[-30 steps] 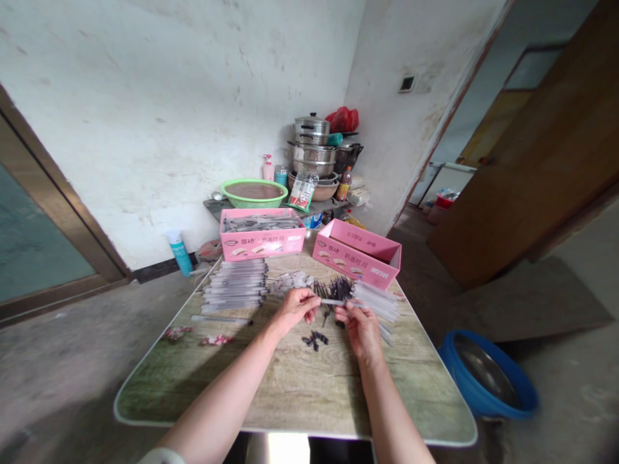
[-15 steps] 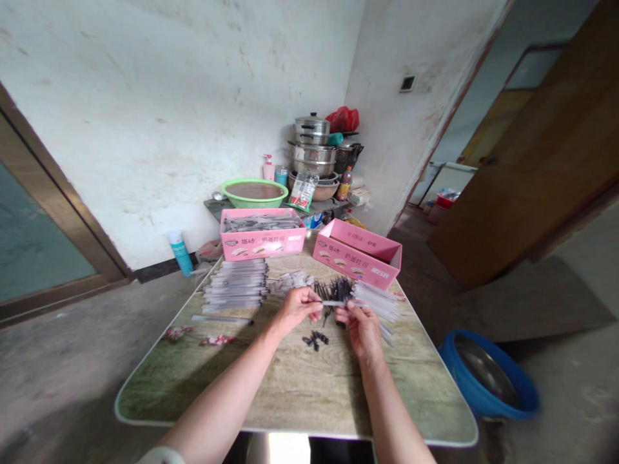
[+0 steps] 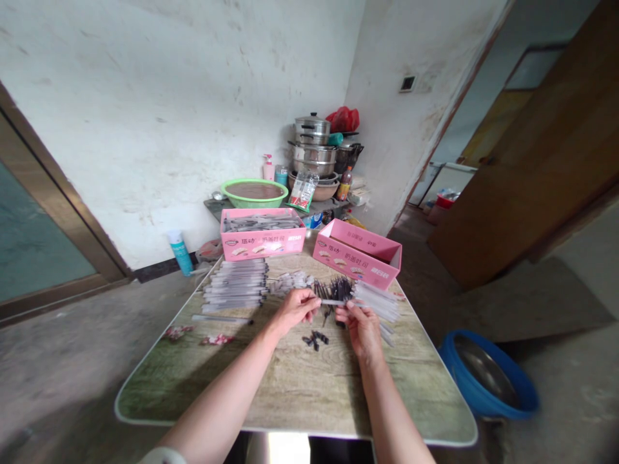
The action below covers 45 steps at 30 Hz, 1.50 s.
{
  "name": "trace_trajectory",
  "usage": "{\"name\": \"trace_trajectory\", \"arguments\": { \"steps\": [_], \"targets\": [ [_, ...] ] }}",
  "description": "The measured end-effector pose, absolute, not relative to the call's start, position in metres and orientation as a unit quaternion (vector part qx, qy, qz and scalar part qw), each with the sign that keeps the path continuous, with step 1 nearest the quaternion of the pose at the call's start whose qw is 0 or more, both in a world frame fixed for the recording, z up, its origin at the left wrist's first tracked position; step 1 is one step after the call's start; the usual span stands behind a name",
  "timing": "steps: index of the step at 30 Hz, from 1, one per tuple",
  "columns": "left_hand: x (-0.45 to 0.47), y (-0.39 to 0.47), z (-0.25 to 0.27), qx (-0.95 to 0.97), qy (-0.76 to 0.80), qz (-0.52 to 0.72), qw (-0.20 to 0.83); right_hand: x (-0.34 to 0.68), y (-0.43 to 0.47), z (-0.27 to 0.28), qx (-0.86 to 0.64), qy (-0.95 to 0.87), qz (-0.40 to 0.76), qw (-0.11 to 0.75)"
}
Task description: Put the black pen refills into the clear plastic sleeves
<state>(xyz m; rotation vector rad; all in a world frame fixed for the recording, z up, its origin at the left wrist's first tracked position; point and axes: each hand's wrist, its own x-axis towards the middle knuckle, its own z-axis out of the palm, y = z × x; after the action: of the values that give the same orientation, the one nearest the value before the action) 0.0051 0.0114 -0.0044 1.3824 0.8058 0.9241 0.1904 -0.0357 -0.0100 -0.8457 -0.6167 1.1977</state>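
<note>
A thin, translucent pen barrel spans the gap between my hands above the table. My left hand is closed in a pinch at its left end, and my right hand pinches it farther right. Beyond the hands lie dark pen parts, small pale pieces and a pile of clear barrels. Several short black caps sit nearer me. At the left is a row of pens, with a single pen apart from it.
Along the table's far side stand a pink box full of pens and a second pink box. Behind them are a green basin and stacked pots. A blue tub is on the floor at right.
My left hand has shifted very slightly left along the barrel's end. The right hand and the things on the table look the same.
</note>
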Motion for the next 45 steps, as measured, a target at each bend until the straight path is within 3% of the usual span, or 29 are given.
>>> {"name": "trace_trajectory", "arguments": {
  "steps": [13,19,24,30,36,45],
  "targets": [
    [0.0055,0.0136,-0.0060,0.599,0.357,0.399,0.595,0.1914,-0.0354,-0.0110,-0.378,-0.275,0.538,0.701],
    [0.0055,0.0130,-0.0018,0.572,0.318,0.454,0.605,0.1917,-0.0355,-0.0109,-0.375,-0.273,0.537,0.704],
    [0.0049,0.0118,-0.0027,0.622,0.367,0.387,0.574,0.1900,-0.0360,-0.0100,-0.380,-0.272,0.537,0.702],
    [0.0059,0.0114,-0.0011,0.583,0.338,0.430,0.601,0.1898,-0.0359,-0.0106,-0.384,-0.281,0.533,0.699],
    [0.0041,0.0108,-0.0042,0.624,0.369,0.360,0.587,0.1893,-0.0364,-0.0096,-0.392,-0.282,0.533,0.695],
    [0.0038,0.0090,-0.0026,0.629,0.354,0.370,0.586,0.1870,-0.0377,-0.0060,-0.398,-0.281,0.526,0.697]
  ]
}}
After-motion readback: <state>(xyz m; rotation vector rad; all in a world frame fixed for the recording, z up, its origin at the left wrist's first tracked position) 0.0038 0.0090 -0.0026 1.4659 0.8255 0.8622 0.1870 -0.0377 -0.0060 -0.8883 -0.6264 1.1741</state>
